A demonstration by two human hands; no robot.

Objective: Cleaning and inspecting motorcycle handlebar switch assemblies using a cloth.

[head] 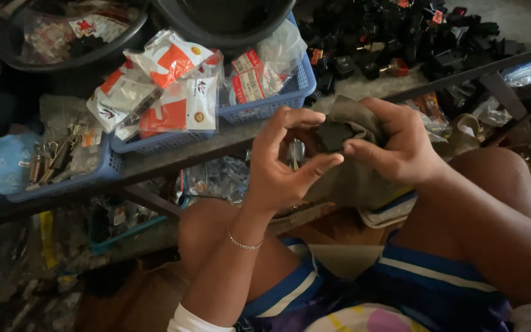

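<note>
Above cluttered shelving, right hand [401, 147] pinches a small dark part [333, 134], axis unclear, in cloth [351, 178]; left hand [284, 163] curls narrow, touching it.

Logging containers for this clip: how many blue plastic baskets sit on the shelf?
3. One basket at centre holds clear bags; one left of it holds red-and-white packets; one far left holds springs and metal bits. More may be hidden at the left edge.

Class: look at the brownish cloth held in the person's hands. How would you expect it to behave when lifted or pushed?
The cloth is probably floppy: it folds and drapes under the right hand. It seems light, since fingertips alone bunch it around a small dark part. It likely won't roll or slip; the left hand only pinches near it.
</note>
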